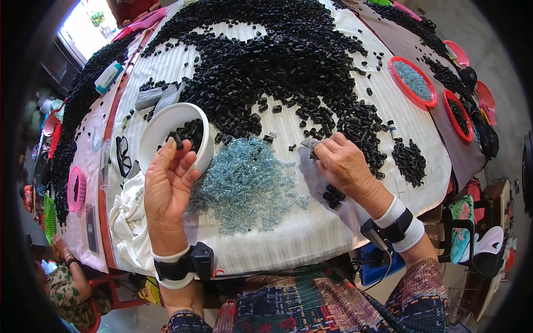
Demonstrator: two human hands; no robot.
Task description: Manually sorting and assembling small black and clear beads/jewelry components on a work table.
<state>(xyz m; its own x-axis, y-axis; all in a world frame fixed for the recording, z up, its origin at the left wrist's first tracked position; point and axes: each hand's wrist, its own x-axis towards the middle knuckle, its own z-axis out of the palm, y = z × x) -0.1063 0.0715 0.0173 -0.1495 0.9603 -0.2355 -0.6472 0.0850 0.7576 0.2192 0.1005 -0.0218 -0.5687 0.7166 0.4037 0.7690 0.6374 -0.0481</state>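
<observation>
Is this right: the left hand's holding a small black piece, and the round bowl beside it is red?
Not quite: the head view shows the round bowl is white, not red. The left hand does hold a small black piece.

White wristbands underlie black straps; the patterned top is multicoloured.

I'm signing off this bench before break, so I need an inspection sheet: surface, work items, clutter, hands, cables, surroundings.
Surface: striped white tablecloth, partly covered.
Work items: heaped small black pieces; pale-blue pile, possibly springs; white bowl containing black pieces.
Clutter: eyeglasses, crumpled white cloth.
Hands: left hand pinches a black piece; right hand holds a greyish item, details unclear.
Cables: thin cable near the right wrist.
Surroundings: red-rimmed basket at right; person in camouflage clothing at lower left.
</observation>
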